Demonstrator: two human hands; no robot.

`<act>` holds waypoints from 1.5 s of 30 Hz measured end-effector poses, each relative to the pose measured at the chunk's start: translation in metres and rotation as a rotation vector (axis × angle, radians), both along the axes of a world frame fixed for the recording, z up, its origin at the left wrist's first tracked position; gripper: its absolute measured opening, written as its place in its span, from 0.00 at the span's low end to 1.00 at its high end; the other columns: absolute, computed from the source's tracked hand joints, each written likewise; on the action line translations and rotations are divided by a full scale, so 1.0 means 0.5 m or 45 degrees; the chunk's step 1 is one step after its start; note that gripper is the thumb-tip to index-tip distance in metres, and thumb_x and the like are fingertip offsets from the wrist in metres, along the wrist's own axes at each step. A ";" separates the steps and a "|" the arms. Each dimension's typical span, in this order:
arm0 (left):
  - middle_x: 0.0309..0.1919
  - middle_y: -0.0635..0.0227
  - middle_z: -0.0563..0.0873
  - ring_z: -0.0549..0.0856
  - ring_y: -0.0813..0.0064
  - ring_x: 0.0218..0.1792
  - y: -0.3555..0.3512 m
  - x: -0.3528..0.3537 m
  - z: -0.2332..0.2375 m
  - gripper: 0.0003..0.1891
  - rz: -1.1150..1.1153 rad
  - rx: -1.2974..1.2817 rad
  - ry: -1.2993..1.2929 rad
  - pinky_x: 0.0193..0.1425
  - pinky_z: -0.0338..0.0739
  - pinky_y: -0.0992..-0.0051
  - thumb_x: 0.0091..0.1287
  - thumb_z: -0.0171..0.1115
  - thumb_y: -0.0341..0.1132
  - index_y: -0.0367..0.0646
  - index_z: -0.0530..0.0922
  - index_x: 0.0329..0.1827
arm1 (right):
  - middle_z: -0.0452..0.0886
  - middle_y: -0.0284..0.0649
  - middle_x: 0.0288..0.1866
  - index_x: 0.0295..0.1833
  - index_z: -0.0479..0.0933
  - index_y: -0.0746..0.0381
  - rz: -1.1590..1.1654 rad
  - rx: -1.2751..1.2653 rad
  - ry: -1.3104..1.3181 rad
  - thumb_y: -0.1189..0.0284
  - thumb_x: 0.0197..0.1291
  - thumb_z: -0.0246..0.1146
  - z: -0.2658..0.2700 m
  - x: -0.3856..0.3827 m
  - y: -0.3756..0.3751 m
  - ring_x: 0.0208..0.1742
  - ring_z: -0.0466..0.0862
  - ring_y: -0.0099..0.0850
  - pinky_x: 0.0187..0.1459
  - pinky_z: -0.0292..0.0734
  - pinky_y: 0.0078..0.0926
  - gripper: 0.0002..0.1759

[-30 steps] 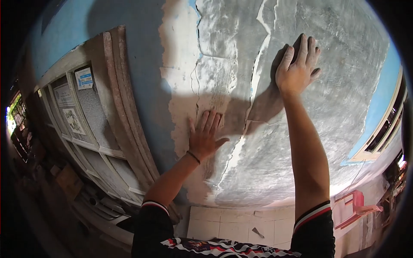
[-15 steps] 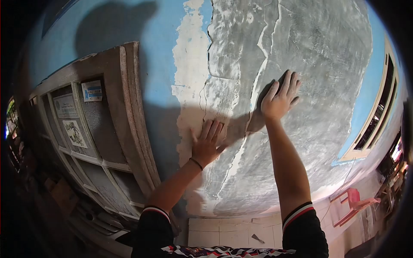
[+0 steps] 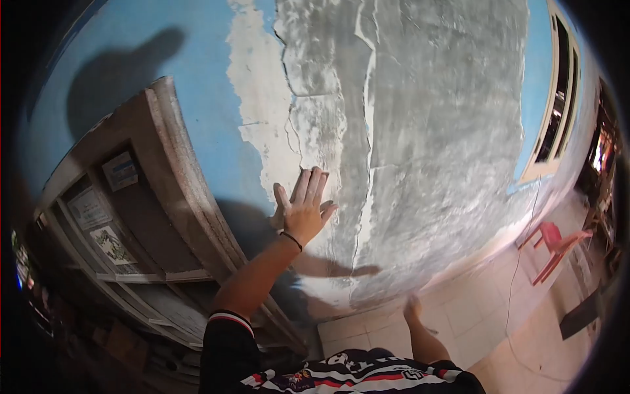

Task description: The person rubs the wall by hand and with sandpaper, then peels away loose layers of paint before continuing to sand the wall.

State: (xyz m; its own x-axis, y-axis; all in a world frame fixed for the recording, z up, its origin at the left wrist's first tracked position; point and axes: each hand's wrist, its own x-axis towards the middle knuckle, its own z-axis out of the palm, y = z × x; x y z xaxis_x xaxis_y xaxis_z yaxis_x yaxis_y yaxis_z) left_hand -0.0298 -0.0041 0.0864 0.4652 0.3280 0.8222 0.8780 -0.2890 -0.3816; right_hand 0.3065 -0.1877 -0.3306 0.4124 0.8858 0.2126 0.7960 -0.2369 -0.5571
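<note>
My left hand [image 3: 304, 213] lies against the wall, its fingers stretched upward and the thumb side spread, on a pale strip near a crack. A dark band circles its wrist. The wall carries grey plaster [image 3: 446, 125], crossed by a long whitish crack [image 3: 369, 144]; a dark jagged crack [image 3: 286, 72] runs farther left. Low down, my right hand [image 3: 413, 306] hangs away from the wall above the tiled floor [image 3: 462, 315]. It is small and blurred, so its fingers cannot be made out.
A brown wooden door frame [image 3: 187, 157] with glass panes stands on the left. Blue paint [image 3: 210, 118] borders the plaster. At right are a slatted window [image 3: 556, 98], a red plastic chair [image 3: 556, 240] and a thin cable [image 3: 511, 289] on the floor.
My right hand has left the grey plaster and dropped down near the floor. The left hand stays flat on the wall. The view has shifted to the right and tilted.
</note>
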 end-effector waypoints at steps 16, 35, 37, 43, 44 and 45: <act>0.71 0.76 0.61 0.59 0.74 0.72 0.003 -0.010 0.185 0.32 -0.026 0.245 0.332 0.64 0.47 0.43 0.62 0.54 0.52 0.50 0.65 0.69 | 0.63 0.50 0.70 0.69 0.61 0.62 0.053 1.151 -0.211 0.69 0.60 0.58 0.733 -0.162 0.263 0.71 0.61 0.48 0.67 0.56 0.41 0.31; 0.68 0.62 0.67 0.65 0.67 0.69 0.000 0.005 0.069 0.36 0.131 0.229 0.269 0.67 0.37 0.41 0.69 0.35 0.61 0.41 0.65 0.67 | 0.59 0.32 0.74 0.68 0.65 0.41 -0.163 1.577 -0.292 0.55 0.57 0.55 1.047 -0.231 0.420 0.75 0.55 0.42 0.65 0.42 0.68 0.31; 0.68 0.62 0.66 0.64 0.67 0.69 0.008 -0.012 -0.023 0.37 0.104 0.150 0.297 0.66 0.38 0.41 0.68 0.35 0.63 0.42 0.63 0.68 | 0.59 0.31 0.74 0.68 0.65 0.41 -0.163 1.575 -0.292 0.55 0.57 0.55 1.047 -0.230 0.421 0.75 0.54 0.42 0.66 0.42 0.68 0.31; 0.70 0.63 0.64 0.62 0.68 0.70 0.024 -0.005 -0.007 0.38 0.089 0.235 0.320 0.64 0.37 0.40 0.67 0.37 0.64 0.44 0.60 0.70 | 0.61 0.31 0.73 0.68 0.66 0.42 -0.170 1.600 -0.296 0.56 0.57 0.54 1.046 -0.229 0.422 0.75 0.54 0.41 0.67 0.41 0.66 0.30; 0.70 0.63 0.63 0.62 0.68 0.70 0.017 -0.003 0.003 0.38 0.104 0.229 0.310 0.64 0.38 0.39 0.66 0.38 0.64 0.44 0.60 0.70 | 0.61 0.31 0.73 0.68 0.66 0.42 -0.167 1.605 -0.293 0.56 0.57 0.54 1.046 -0.228 0.425 0.75 0.54 0.41 0.67 0.40 0.66 0.30; 0.70 0.62 0.63 0.62 0.68 0.70 0.011 0.000 0.013 0.38 0.119 0.223 0.299 0.64 0.38 0.39 0.66 0.38 0.64 0.43 0.60 0.70 | 0.61 0.31 0.73 0.68 0.66 0.43 -0.165 1.613 -0.282 0.57 0.57 0.53 1.046 -0.229 0.425 0.75 0.54 0.41 0.67 0.40 0.66 0.30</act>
State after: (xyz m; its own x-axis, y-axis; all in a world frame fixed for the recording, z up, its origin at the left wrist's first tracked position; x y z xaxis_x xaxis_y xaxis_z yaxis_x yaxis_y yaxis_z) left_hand -0.0300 0.0014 0.0928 0.6239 0.2412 0.7434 0.7795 -0.1234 -0.6141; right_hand 0.1921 0.0250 0.1924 0.3279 -0.0258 0.9444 0.9108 0.2740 -0.3088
